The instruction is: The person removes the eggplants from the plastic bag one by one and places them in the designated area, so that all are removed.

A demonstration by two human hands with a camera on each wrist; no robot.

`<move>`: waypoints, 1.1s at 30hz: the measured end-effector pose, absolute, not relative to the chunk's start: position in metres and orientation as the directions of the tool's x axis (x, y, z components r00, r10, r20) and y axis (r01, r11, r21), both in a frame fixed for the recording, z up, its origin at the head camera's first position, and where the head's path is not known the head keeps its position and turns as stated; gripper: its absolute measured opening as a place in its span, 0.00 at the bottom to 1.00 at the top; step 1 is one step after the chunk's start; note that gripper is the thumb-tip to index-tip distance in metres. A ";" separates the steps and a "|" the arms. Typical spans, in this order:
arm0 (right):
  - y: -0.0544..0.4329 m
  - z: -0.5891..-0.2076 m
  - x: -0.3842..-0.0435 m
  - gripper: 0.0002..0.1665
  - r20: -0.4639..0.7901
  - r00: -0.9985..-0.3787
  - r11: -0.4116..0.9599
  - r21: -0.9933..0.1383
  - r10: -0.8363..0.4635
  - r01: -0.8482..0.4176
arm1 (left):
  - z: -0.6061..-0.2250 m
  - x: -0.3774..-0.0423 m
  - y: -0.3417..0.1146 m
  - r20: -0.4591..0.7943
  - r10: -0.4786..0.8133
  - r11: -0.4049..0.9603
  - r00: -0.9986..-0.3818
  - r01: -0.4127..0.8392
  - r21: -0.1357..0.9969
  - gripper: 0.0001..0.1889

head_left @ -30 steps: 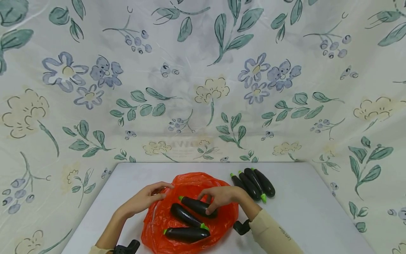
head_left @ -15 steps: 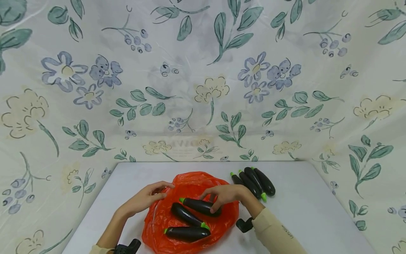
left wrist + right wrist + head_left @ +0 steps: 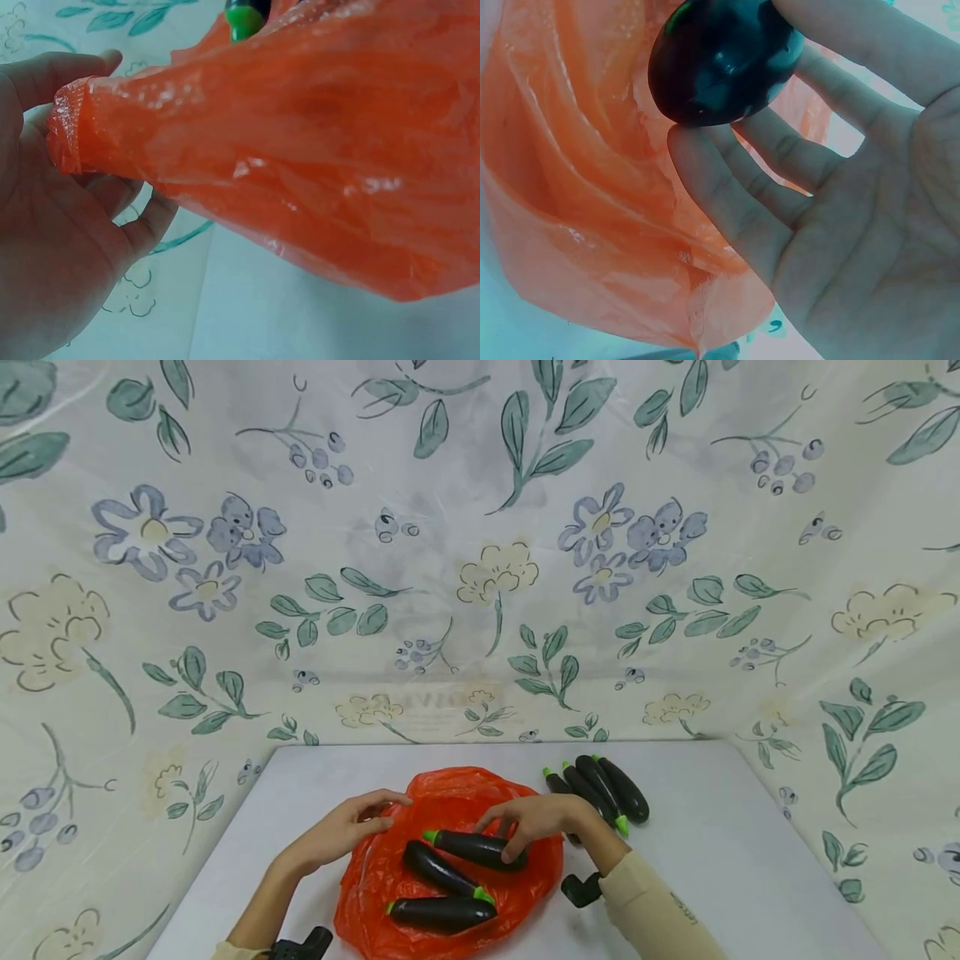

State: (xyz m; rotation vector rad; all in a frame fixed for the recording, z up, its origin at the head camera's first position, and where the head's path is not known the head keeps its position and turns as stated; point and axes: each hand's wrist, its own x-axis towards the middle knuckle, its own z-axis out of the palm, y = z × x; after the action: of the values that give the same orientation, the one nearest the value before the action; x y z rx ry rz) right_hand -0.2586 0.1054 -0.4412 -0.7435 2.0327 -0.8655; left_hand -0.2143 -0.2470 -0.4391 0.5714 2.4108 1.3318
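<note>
While beige sleeves (image 3: pixel 645 902) and black wrist cameras (image 3: pixel 300 945) sit nearest me on the head feed, the crumpled, shiny red plastic bag (image 3: pixel 450 787) spreads open just past them. At its near side I see a long, glossy black eggplant (image 3: pixel 442 913) with a green stem, lying crosswise inside. Just beyond, also within the bag, a second black eggplant (image 3: pixel 437 867) slants.

At the bag's left rim is the person's left hand (image 3: pixel 341 831); my left wrist feed shows its fingers curled around the plastic edge, though how firmly I cannot tell. Over the bag's right half, the person's right hand (image 3: pixel 536 820) grips a third black eggplant (image 3: pixel 468 848) between thumb and fingers, its green stem pointing left; whether it touches the plastic beneath, I cannot tell.

Beyond the bag's far right edge, four more black eggplants (image 3: pixel 628 792) lie side by side on the smooth white tabletop (image 3: pixel 705 827). Farthest off, behind the bag, hangs a pale flower-and-leaf-printed cloth (image 3: pixel 450 635).
</note>
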 end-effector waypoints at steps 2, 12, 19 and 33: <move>0.107 -0.441 -0.259 0.29 -0.427 -0.518 0.592 -0.780 -0.741 -0.203 | -0.439 -0.215 -0.247 -0.088 0.498 0.477 -0.863 0.189 0.858 0.18; 0.116 -0.440 -0.260 0.29 -0.425 -0.524 0.588 -0.787 -0.738 -0.190 | -0.442 -0.214 -0.249 -0.078 0.504 0.461 -0.860 0.191 0.867 0.18; 0.121 -0.438 -0.259 0.28 -0.417 -0.522 0.571 -0.803 -0.744 -0.172 | -0.442 -0.213 -0.248 -0.080 0.496 0.466 -0.865 0.188 0.865 0.19; 0.135 -0.432 -0.258 0.28 -0.397 -0.591 0.592 -0.788 -0.702 -0.173 | -0.443 -0.213 -0.246 -0.085 0.486 0.476 -0.870 0.182 0.860 0.18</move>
State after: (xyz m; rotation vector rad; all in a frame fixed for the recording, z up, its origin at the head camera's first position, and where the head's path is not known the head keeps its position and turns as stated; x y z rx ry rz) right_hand -0.2584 0.1353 -0.4320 -0.6905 2.0959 -0.9357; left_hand -0.2131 -0.2463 -0.4432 0.5650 2.4099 1.3476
